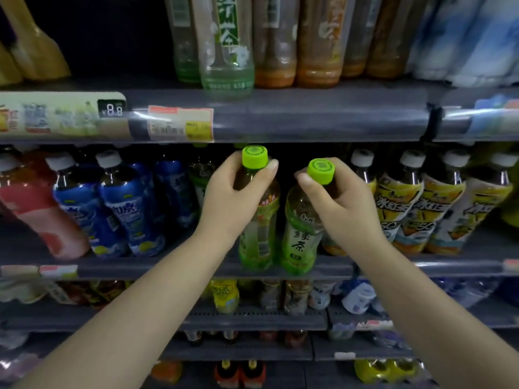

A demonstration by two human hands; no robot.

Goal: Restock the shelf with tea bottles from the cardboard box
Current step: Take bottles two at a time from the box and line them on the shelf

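**Two green tea bottles going onto the middle shelf at once**

Two hands work side by side at the middle shelf (179, 265), each closed around the neck of one bottle just under its green cap. The left hand (233, 197) grips the left tea bottle (258, 234); the right hand (342, 203) grips the right tea bottle (299, 242). Both bottles lean back and their bases sit at the shelf's front lip, in the gap between the blue bottles and the yellow-labelled ones.

To do this well, I judge each bottle should be stood upright and slid straight back, labels facing out, keeping the two apart enough that they do not knock each other or the neighbours over. Letting go should wait until each base is flat on the shelf.

Counted: two hands, two green-capped tea bottles in hand, about four yellow-labelled bottles (404, 211) to the right, three or so blue bottles (126, 209) to the left, one red bottle (36, 209) beyond them. No cardboard box is in view.
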